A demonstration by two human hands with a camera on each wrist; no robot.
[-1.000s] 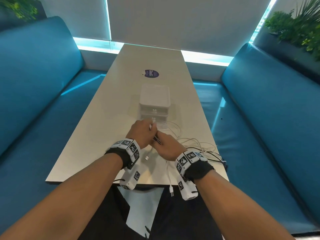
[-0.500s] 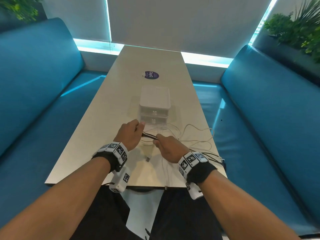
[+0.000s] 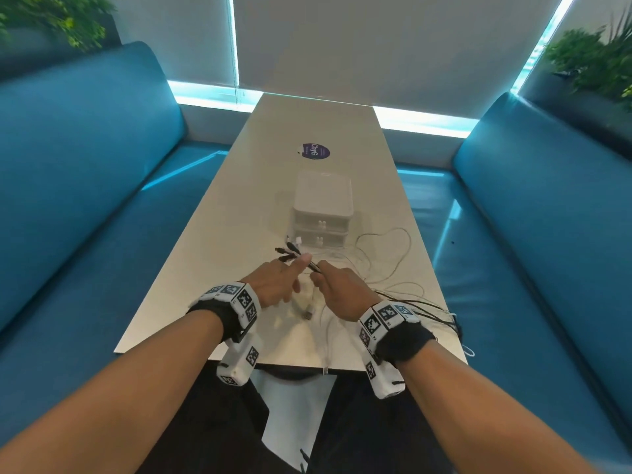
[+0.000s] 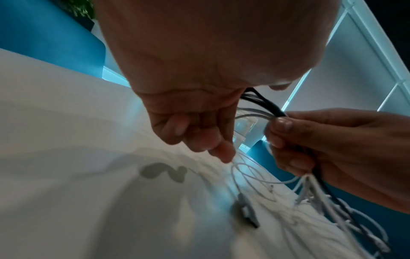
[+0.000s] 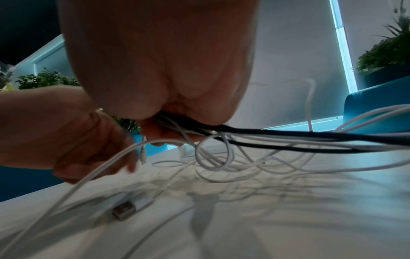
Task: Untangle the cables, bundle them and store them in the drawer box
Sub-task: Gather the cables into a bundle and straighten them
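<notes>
A mess of white and black cables [image 3: 386,265] lies on the table's near right part. My left hand [image 3: 294,268] pinches the gathered cable ends under its thumb, and several plugs [image 3: 289,249] stick out beyond it toward the drawer box [image 3: 323,213]. My right hand [image 3: 325,275] grips the same bunch just to the right; its fingers [image 4: 279,133] curl round the black and white cables [image 4: 272,110]. From my right palm [image 5: 166,70] the strands [image 5: 288,138] trail off to the right. The white two-drawer box stands shut just beyond my hands.
A loose USB plug [image 3: 307,315] lies on the table [image 3: 212,268] under my hands, also the USB plug [image 5: 131,208]. Cables hang over the table's right and near edges. A round purple sticker [image 3: 315,151] is farther back. Blue benches [image 3: 85,186] flank the table.
My hands first drew apart along the bunch; the left hand has now come back close to the right, and plug ends stick out past its thumb. The loose loops on the right shifted.
</notes>
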